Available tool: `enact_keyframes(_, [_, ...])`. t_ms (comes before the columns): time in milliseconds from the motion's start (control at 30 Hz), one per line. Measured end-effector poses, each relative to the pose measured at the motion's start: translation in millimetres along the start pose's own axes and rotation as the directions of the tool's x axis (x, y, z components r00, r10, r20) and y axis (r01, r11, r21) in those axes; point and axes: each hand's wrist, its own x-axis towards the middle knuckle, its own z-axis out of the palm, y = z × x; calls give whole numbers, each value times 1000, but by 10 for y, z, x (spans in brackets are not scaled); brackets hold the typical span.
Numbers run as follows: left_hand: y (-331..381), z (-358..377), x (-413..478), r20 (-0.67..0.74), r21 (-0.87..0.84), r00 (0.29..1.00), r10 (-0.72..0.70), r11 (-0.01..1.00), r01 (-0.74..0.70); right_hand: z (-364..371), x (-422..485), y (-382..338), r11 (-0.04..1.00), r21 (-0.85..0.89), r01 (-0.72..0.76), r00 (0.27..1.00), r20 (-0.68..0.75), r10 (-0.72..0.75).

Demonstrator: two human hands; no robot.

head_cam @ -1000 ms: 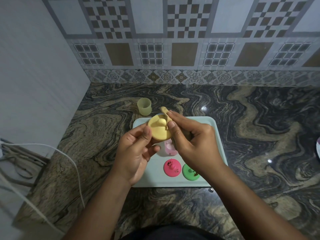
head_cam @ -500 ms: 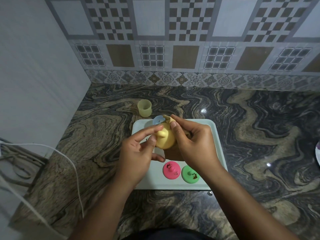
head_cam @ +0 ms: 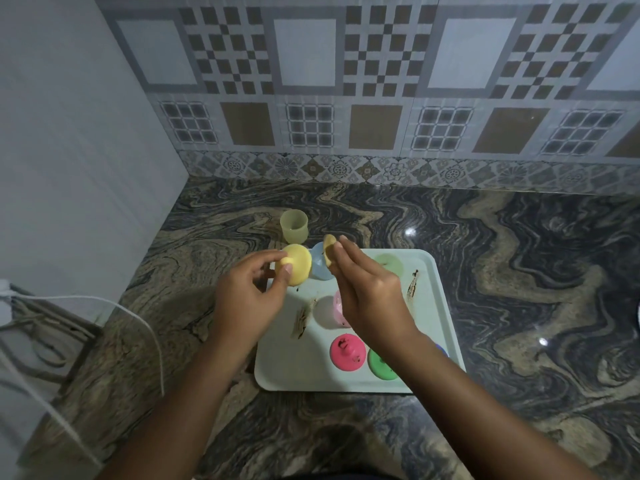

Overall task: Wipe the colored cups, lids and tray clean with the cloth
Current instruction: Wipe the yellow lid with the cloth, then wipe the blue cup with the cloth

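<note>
the left hand (head_cam: 249, 299) pinched the yellow lid (head_cam: 297, 264) by its knob over the tray's (head_cam: 440, 306) far left corner; the right hand (head_cam: 367, 292) gripped the cloth (head_cam: 329, 253). brown smears remained on the tray, pink lid (head_cam: 347, 351) and green lid (head_cam: 379, 367) (most wiping left)

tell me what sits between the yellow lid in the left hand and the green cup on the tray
In the head view, a blue cup and the right hand's yellowish cloth.

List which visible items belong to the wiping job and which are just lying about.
Job: yellow lid in left hand; cloth in right hand; tray; pink lid; green lid; yellow cup.
Lying about: white cable.
</note>
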Motion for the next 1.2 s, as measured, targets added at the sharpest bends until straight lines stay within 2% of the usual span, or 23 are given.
enact_keyframes(200, [-177, 10, 716, 4, 249, 999, 52, 967, -51, 353, 423, 396, 991, -111, 78, 985, 163, -59])
enact_keyframes(367, [-317, 246, 1236, 40, 396, 999, 6, 918, -21, 541, 827, 588, 978, -191, 79, 964, 264, -27])
enact_keyframes(733, [-675, 814, 1600, 172, 551, 974, -151, 834, 32, 766, 1263, 849, 987, -162, -6, 978, 203, 39])
enact_keyframes(967, [-768, 962, 1685, 192, 503, 973, -132, 864, 18, 796, 1227, 909, 993, -115, -27, 990, 133, 42])
enact_keyframes(1133, [-828, 980, 1704, 314, 457, 946, -83, 887, -74, 804, 1220, 888, 995, -97, -32, 994, 102, 42])
enact_keyframes(1200, [-853, 990, 1703, 340, 470, 934, -107, 880, -70, 814, 1222, 888, 995, -92, -39, 994, 94, 47])
